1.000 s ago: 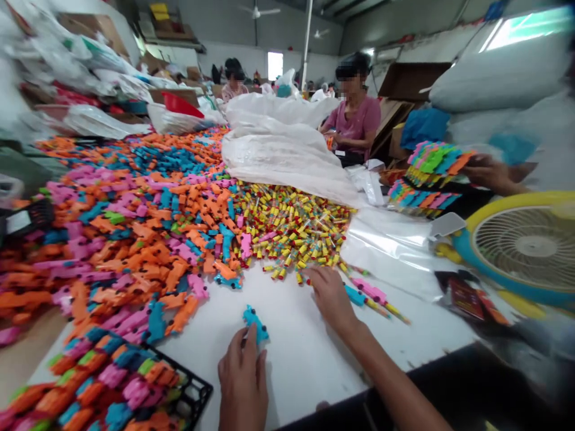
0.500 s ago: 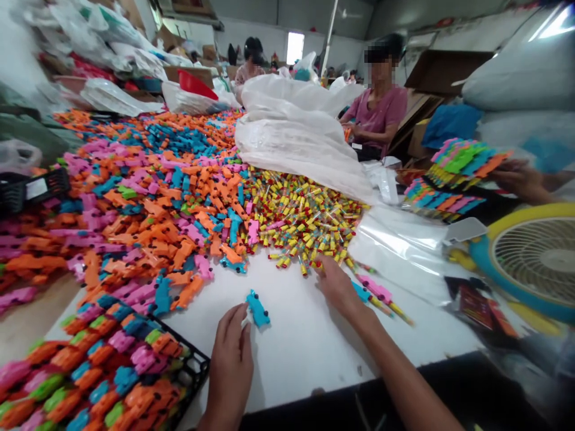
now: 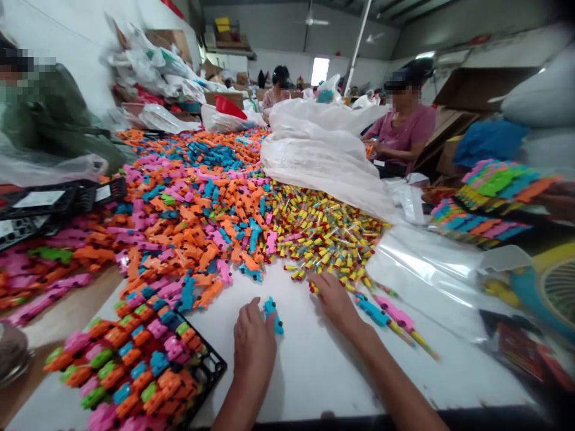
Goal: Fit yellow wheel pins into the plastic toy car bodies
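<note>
My left hand (image 3: 255, 332) is closed with its thumb and fingers at a blue toy car (image 3: 274, 314), held just over the white tabletop. My right hand (image 3: 333, 302) is at the near edge of a heap of small yellow tube pieces with red ends (image 3: 330, 230). Its curled fingertips are on one yellow tube piece (image 3: 313, 288); the grip is partly hidden. Two pencils with car toppers, a pink car (image 3: 394, 312) and a blue car (image 3: 372, 310), lie right of that hand. A black crate (image 3: 214, 366) full of colourful toy cars stands left of my left hand.
A large heap of toy cars (image 3: 179, 221) covers the table's left and far parts. A white plastic bag (image 3: 323, 155) stands behind the yellow pieces. Clear plastic sheets (image 3: 413, 263) and a yellow-blue fan (image 3: 548, 281) are to the right. Co-workers sit around the table.
The view has swung left, showing more of the left side. My right fingertips have closed in on a yellow piece at the heap's edge. My left hand still has the blue car, now turned more upright.
</note>
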`<action>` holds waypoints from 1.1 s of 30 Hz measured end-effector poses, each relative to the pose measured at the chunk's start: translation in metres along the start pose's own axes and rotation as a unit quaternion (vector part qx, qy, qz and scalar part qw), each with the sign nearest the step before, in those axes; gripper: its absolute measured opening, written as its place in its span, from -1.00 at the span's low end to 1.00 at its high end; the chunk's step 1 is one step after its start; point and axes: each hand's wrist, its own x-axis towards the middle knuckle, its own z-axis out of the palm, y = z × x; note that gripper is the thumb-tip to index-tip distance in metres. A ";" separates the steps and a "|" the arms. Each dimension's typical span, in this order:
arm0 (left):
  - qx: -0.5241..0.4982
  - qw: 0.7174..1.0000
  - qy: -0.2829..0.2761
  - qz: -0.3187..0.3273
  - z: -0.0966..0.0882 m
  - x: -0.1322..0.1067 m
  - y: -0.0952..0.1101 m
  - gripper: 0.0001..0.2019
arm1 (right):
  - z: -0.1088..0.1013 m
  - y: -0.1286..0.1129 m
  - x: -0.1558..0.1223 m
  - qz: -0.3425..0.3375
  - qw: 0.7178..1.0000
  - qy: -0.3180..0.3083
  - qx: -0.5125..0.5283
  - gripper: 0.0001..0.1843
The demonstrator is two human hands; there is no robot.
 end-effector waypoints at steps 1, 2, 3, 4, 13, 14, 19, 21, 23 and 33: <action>-0.008 0.999 0.001 0.033 -0.002 -0.001 -0.004 -0.64 | -0.006 0.004 -0.002 0.010 1.000 0.004 -0.006 -0.53; -0.011 0.997 -0.003 0.074 -0.004 -0.002 -0.008 -0.60 | -0.011 0.009 -0.002 0.016 1.000 0.001 -0.024 -0.52; -0.011 0.993 -0.010 0.117 -0.005 -0.004 -0.011 -0.53 | -0.016 0.013 -0.002 0.017 0.999 -0.008 -0.045 -0.51; -0.011 0.987 -0.023 0.157 -0.005 -0.006 -0.014 -0.45 | -0.020 0.017 0.000 0.015 0.998 -0.019 -0.066 -0.51; 0.000 0.969 -0.101 0.227 -0.010 -0.018 -0.006 -0.69 | 0.005 -0.005 0.011 -0.006 0.995 -0.053 -0.082 -0.71; -0.003 0.970 -0.094 0.222 -0.012 -0.018 -0.006 -0.70 | 0.007 -0.008 0.009 -0.004 0.996 -0.050 -0.076 -0.70; -0.027 0.975 -0.089 0.199 -0.013 -0.020 -0.007 -0.68 | 0.004 -0.011 0.001 0.017 0.998 -0.055 -0.035 -0.57; -0.065 0.979 -0.086 0.174 -0.012 -0.019 -0.009 -0.74 | -0.002 -0.008 0.000 0.027 0.998 -0.059 -0.006 -0.45; -0.142 0.978 -0.088 0.128 -0.014 -0.019 -0.011 -0.76 | -0.008 -0.006 0.000 0.038 0.998 -0.049 0.005 -0.40; -0.534 0.774 -0.214 -0.263 -0.043 -0.012 0.011 -0.44 | -0.003 -0.016 0.020 0.011 0.988 -0.115 -0.101 -0.70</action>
